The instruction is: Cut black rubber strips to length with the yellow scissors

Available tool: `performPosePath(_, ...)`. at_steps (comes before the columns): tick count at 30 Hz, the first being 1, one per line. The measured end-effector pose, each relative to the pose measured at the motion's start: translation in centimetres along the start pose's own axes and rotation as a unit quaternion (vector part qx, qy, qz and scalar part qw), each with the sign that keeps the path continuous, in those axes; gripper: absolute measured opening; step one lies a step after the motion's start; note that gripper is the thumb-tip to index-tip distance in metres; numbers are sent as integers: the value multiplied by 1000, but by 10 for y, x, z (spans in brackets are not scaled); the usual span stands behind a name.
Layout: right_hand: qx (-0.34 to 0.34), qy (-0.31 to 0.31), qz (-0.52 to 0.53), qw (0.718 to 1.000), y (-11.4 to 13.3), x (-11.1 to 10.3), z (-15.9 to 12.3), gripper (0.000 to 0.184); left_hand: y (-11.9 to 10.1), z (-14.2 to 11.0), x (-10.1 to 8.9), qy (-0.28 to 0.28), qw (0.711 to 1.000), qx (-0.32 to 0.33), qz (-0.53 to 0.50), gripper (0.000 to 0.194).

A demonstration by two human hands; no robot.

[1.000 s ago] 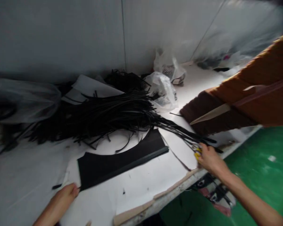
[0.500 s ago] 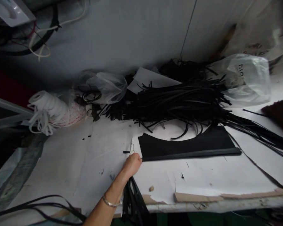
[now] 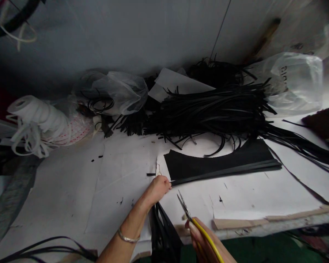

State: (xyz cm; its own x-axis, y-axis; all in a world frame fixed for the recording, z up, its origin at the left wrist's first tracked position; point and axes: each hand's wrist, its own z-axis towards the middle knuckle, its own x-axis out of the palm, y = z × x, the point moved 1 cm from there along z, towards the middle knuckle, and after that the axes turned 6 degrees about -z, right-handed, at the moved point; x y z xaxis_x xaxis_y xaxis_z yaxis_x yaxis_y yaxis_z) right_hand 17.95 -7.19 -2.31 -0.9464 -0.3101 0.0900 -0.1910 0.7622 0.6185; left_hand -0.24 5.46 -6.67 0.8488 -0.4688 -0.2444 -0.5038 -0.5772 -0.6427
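Note:
My left hand (image 3: 159,188), with a bangle at the wrist, is closed on the ends of the black strips (image 3: 224,174). These strips lie along the near edge of a black sheet (image 3: 192,166) with a curved cut-out. More black strips (image 3: 164,233) hang below this hand over the table edge. From the bottom, my right hand (image 3: 201,237) grips yellow-handled scissors (image 3: 184,204). Their blades are slightly parted and point up toward my left hand, apart from the strips.
Behind the sheet lies a big heap of black strips (image 3: 214,113). Plastic bags (image 3: 296,86) stand at the back right, and a white roll of tape (image 3: 38,115) at the left. White paper (image 3: 120,182) covers the table, with small scraps on it.
My right hand has come into view from below with the scissors. My left hand has shifted slightly right, and the black strips now stand slightly apart from the sheet's edge.

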Motion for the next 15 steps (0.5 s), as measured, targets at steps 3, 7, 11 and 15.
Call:
performPosePath(3, 28, 23, 8, 999, 22, 7, 13, 58, -3, -3, -2, 19, 999, -6, -34, 16)
performPosePath(7, 22, 71, -13, 997, 35, 8, 22, 53, -7, -7, -5, 35, 997, -11, -69, 17)
performPosePath(11, 13, 58, -59, 996, 39, 9, 29, 51, -10, -10, -7, 49, 994, -17, -94, 18)
performPosePath(15, -7, 45, -92, 995, 45, 10, 35, 46, -11, -11, -9, 61, 991, -26, -116, 15)
